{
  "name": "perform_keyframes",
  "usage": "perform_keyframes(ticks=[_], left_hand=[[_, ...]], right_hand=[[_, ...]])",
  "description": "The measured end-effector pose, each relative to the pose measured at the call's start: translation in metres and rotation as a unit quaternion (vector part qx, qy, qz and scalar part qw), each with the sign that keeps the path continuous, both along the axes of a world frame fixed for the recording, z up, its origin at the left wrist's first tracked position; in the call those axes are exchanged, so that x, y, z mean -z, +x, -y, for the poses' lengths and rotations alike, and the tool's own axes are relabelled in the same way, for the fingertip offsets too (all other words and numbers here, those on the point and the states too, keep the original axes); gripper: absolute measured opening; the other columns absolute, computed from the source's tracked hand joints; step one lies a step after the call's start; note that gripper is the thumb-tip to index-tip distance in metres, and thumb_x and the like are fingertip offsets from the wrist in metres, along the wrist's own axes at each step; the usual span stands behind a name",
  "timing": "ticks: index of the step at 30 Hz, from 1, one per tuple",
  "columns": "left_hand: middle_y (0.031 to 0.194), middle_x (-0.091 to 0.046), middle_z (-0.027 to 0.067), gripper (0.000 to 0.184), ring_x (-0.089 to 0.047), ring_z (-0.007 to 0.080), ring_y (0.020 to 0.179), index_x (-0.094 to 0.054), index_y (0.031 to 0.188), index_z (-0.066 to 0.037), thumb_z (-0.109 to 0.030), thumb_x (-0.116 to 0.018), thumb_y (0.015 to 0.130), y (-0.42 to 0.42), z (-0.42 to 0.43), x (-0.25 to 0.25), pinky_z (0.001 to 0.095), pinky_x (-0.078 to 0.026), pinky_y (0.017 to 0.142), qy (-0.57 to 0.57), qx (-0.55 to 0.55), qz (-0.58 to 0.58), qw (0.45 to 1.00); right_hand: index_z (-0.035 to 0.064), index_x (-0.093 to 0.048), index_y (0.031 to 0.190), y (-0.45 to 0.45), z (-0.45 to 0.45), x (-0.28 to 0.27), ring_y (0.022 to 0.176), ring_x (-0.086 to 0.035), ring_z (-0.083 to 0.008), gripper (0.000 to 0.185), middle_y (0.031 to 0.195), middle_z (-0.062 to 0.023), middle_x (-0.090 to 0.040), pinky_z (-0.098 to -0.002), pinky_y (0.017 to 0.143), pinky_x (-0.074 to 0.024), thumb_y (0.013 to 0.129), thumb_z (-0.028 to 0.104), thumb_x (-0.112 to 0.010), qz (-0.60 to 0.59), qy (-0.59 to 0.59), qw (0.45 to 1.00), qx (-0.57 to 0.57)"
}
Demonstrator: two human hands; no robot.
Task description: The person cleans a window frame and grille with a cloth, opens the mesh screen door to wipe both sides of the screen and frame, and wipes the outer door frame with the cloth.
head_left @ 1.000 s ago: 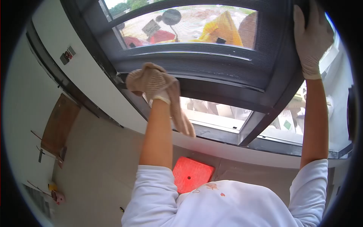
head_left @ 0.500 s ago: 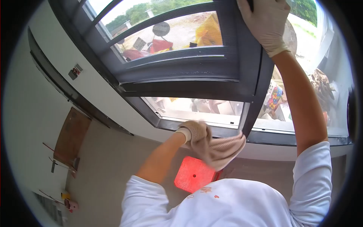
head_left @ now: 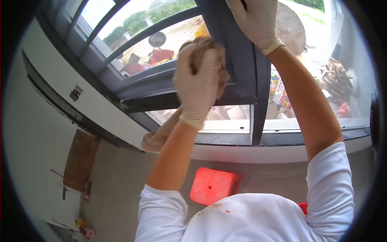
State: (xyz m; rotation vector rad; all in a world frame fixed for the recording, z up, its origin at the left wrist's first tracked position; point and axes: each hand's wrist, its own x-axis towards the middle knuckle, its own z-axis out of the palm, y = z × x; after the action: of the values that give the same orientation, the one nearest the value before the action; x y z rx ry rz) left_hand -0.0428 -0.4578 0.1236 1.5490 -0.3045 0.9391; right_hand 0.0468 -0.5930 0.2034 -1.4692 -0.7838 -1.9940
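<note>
My left hand (head_left: 197, 90), in a pale glove, is closed around a brown-beige cloth (head_left: 158, 140). It bunches the cloth in front of the dark window sash (head_left: 240, 76), and a loose end hangs below my wrist. Motion blurs the fingers slightly, and I cannot tell whether the cloth touches the sash. Higher up, my right hand (head_left: 258, 24), also gloved, grips the upright edge of the sash with the thumb apart. The top of the picture cuts off its fingertips.
A red plastic stool (head_left: 211, 186) stands on the floor below the sill (head_left: 225, 138). Outside lie crumpled brown paper (head_left: 335, 78) and a round board (head_left: 290, 30). A brown board (head_left: 80, 161) leans against the left wall.
My left hand has risen from near the sill to the middle of the sash, taking the cloth along. My right hand stays on the sash edge, while the view has shifted slightly.
</note>
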Motion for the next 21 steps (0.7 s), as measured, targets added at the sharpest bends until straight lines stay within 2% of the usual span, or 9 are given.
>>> perform_keyframes(ticks=[2,3,7,10,12,13,14,17,21], left_hand=[[0.076,-0.061,0.0162,0.028,-0.064,0.0268,0.069,-0.058,0.106,-0.009,-0.024,-0.064,0.083,0.025,0.019,0.026,0.0389,-0.05,0.066,0.28,-0.219,0.102,0.929],[0.084,-0.062,0.0185,0.031,-0.065,0.0299,0.072,-0.057,0.107,-0.006,-0.025,-0.062,0.082,0.034,0.024,0.047,0.0414,-0.051,0.069,0.421,-0.235,0.06,0.874],[0.083,-0.062,0.0156,0.034,-0.061,0.0323,0.057,-0.059,0.11,-0.006,-0.025,-0.063,0.082,0.051,0.02,0.155,0.0393,-0.051,0.051,0.527,-0.236,0.106,0.81],[0.085,-0.064,0.0152,0.022,-0.063,0.0297,0.066,-0.062,0.1,-0.008,-0.021,-0.064,0.082,0.029,0.002,0.201,0.0366,-0.052,0.058,0.605,-0.148,-0.022,0.782],[0.088,-0.065,0.0175,0.024,-0.063,0.0324,0.085,-0.063,0.094,-0.003,-0.025,-0.061,0.084,0.008,-0.01,0.225,0.0414,-0.048,0.08,0.266,-0.098,-0.288,0.915],[0.09,-0.066,0.015,0.027,-0.063,0.0285,0.084,-0.063,0.095,-0.002,-0.025,-0.065,0.083,0.009,-0.025,0.242,0.0361,-0.048,0.078,0.202,-0.131,-0.292,0.925],[0.091,-0.066,0.0117,0.026,-0.062,0.0184,0.084,-0.063,0.097,0.0,-0.022,-0.066,0.083,0.004,-0.032,0.242,0.0307,-0.048,0.076,0.036,-0.101,-0.319,0.942],[0.088,-0.061,0.0053,0.031,-0.055,0.0118,0.084,-0.061,0.098,0.004,-0.024,-0.064,0.086,-0.019,-0.035,0.183,0.0249,-0.045,0.077,-0.188,-0.031,-0.248,0.95],[0.104,-0.056,0.0082,0.031,-0.054,0.0159,0.095,-0.052,0.113,0.002,-0.02,-0.054,0.092,-0.021,0.024,0.053,0.0288,-0.043,0.085,-0.147,-0.07,-0.021,0.986]], right_hand=[[0.0041,-0.06,0.105,0.008,0.002,0.0,0.097,-0.051,-0.0317,0.028,0.11,-0.0127,-0.057,-0.0414,0.086,-0.0383,0.08,0.014,-0.059,0.039,0.009,0.999,-0.037],[0.0041,-0.06,0.105,0.01,0.004,0.0,0.096,-0.051,-0.0317,0.027,0.11,-0.0127,-0.057,-0.0415,0.085,-0.0385,0.08,0.015,-0.059,0.042,0.006,0.998,-0.042],[0.0044,-0.061,0.104,0.007,0.007,-0.002,0.095,-0.051,-0.0314,0.027,0.11,-0.0127,-0.057,-0.0415,0.085,-0.0384,0.079,0.016,-0.059,0.038,-0.003,0.998,-0.05],[0.0051,-0.06,0.104,0.008,0.006,-0.001,0.096,-0.05,-0.0307,0.028,0.111,-0.0121,-0.056,-0.0414,0.086,-0.0375,0.079,0.017,-0.06,0.029,-0.01,0.998,-0.054],[0.0054,-0.06,0.104,0.01,0.001,0.006,0.098,-0.049,-0.0306,0.028,0.111,-0.0118,-0.055,-0.0418,0.086,-0.0373,0.079,0.018,-0.061,0.034,0.003,0.998,-0.054],[0.0055,-0.06,0.104,0.01,0.002,0.003,0.098,-0.049,-0.0306,0.028,0.112,-0.0116,-0.055,-0.042,0.085,-0.0372,0.079,0.018,-0.061,0.044,0.014,0.998,-0.049],[0.0056,-0.06,0.104,0.008,0.005,0.0,0.099,-0.048,-0.0307,0.028,0.112,-0.0117,-0.055,-0.0422,0.085,-0.0371,0.079,0.018,-0.061,0.031,0.016,0.998,-0.044],[0.0057,-0.06,0.103,-0.002,0.003,0.001,0.099,-0.048,-0.0309,0.028,0.113,-0.0118,-0.054,-0.0427,0.085,-0.0368,0.079,0.019,-0.061,-0.008,0.01,0.999,-0.045],[0.0055,-0.06,0.104,-0.003,0.006,0.002,0.098,-0.049,-0.0309,0.028,0.113,-0.0122,-0.055,-0.0428,0.086,-0.0368,0.08,0.019,-0.06,-0.022,0.0,0.999,-0.041]])
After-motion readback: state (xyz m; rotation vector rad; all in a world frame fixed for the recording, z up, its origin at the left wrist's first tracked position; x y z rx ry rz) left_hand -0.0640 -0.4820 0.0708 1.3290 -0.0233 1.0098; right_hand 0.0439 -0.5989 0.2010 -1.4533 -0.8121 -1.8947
